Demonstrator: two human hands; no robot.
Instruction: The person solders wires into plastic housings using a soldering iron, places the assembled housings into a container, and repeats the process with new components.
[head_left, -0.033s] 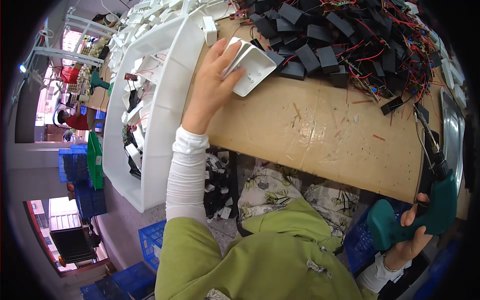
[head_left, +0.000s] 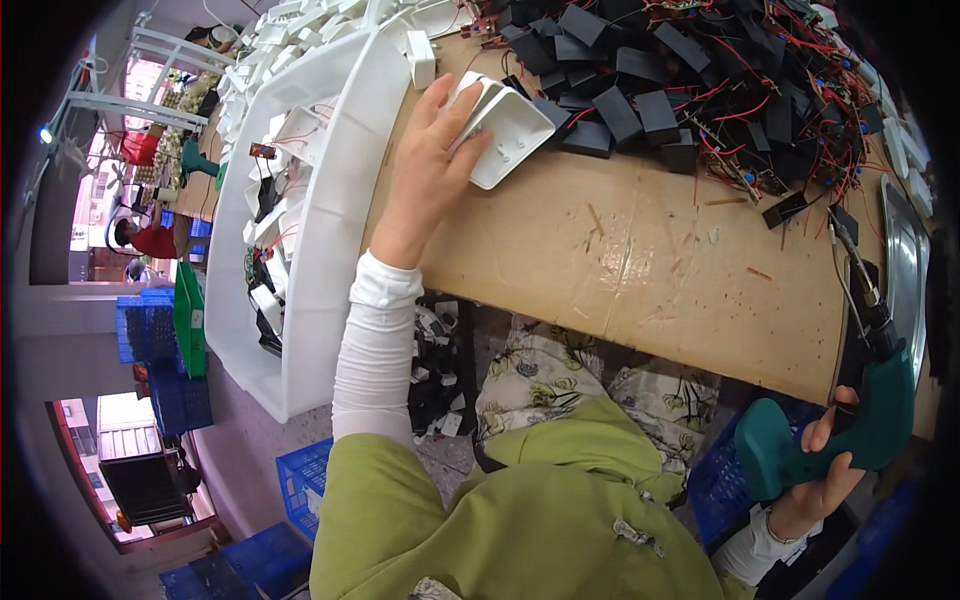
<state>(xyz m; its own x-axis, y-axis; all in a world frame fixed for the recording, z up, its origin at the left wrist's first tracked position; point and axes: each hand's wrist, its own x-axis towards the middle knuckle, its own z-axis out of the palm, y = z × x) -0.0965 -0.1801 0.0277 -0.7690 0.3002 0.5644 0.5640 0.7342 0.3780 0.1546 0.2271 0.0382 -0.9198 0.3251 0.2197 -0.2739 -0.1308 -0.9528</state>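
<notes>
My left hand [head_left: 432,150] is closed around white plastic housings near the table's far left side. One open shell [head_left: 518,135] faces up, with small round posts inside; another white piece is pressed against it under my fingers. At the right edge, my right hand [head_left: 825,465] grips a green pistol-shaped soldering gun [head_left: 885,400]. Its metal tip [head_left: 848,245] and thin wire guide point away from me, toward the far side of the table. Beyond my left hand lies a large heap of black rectangular boxes [head_left: 640,115] with red wires and small circuit boards.
A translucent white bin [head_left: 325,215] with white shells and wired parts stands left of the table [head_left: 560,260]. More white housings [head_left: 290,35] are piled behind it. A metal tray [head_left: 905,270] lies at the right. Blue crates [head_left: 305,485] sit on the floor. A person in red [head_left: 155,240] is far left.
My left hand and the white housings have shifted very slightly to the right. The right hand and soldering gun stay in place.
</notes>
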